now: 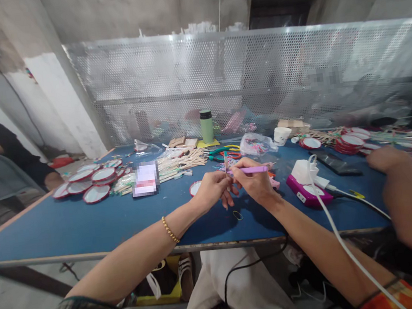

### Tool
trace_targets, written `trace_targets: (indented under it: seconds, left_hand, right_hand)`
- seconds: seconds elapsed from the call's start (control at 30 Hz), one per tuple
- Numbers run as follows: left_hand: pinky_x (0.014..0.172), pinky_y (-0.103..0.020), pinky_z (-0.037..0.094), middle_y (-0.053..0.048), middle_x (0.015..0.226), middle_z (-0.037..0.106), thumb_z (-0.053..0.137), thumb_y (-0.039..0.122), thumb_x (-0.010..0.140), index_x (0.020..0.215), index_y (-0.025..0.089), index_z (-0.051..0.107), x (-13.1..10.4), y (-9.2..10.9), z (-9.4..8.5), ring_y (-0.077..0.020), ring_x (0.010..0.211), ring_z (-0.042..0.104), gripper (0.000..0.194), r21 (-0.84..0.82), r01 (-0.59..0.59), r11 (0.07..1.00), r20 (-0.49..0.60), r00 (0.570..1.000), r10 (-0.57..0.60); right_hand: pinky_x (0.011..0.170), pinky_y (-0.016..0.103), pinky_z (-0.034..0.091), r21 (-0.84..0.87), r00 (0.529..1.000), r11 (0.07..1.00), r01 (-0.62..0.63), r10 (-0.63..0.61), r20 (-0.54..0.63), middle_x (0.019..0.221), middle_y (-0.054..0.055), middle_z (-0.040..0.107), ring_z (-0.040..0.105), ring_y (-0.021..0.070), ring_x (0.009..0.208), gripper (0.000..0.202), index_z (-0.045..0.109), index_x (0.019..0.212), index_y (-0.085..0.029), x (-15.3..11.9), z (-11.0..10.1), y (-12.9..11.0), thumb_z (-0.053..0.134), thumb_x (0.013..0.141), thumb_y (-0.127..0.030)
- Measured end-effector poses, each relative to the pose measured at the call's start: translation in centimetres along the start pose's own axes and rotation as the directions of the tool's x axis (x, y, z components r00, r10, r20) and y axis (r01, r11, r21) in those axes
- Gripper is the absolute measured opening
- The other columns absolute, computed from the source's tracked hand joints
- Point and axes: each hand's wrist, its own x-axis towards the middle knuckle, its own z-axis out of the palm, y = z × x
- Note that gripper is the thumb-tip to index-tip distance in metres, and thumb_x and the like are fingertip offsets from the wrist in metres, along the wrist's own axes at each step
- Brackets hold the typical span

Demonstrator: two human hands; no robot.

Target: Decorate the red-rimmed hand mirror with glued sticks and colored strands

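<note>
Both hands meet above the blue table [117, 225]. My left hand [215, 188] pinches a small stick [225, 159] that stands upright, with a greenish upper end. My right hand [252, 183] is closed around a purple pen-like tool [249, 170], whose left end touches or nearly touches the stick. A white disc with a red rim [195, 188] lies partly behind my left hand. Below the hands a thin yellowish loop [238, 215] rests on the table.
Red-rimmed discs [96, 194] and wooden sticks [170, 169] lie left. A green bottle [207, 127] stands behind. Right are a purple power strip [306, 192], cables, a dark phone [338, 164] and another person's hands [390, 162]. A perforated metal screen [165, 69] borders the back.
</note>
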Motion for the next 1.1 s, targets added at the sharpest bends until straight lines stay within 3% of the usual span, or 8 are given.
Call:
trace_targets:
  seconds: [1.1]
  left_hand:
    - [0.032, -0.017, 0.043, -0.005, 0.065, 0.067, 0.062, 0.031, 0.087, 0.076, 0.011, 0.054, 0.03, 0.04, 0.03, -0.0131, 0.039, 0.061, 0.024, -0.02, 0.014, 1.0, -0.004, 1.0, -0.015]
  right_hand:
    - [0.046, 0.025, 0.039, -0.047, 0.999, 0.999, -0.003, 0.001, -0.047, 0.049, -0.005, 0.05, 0.048, 0.0127, 0.046, 0.016, 0.049, 0.066, -0.023, -0.05, -0.08, 0.2, 0.053, 0.08, -0.03]
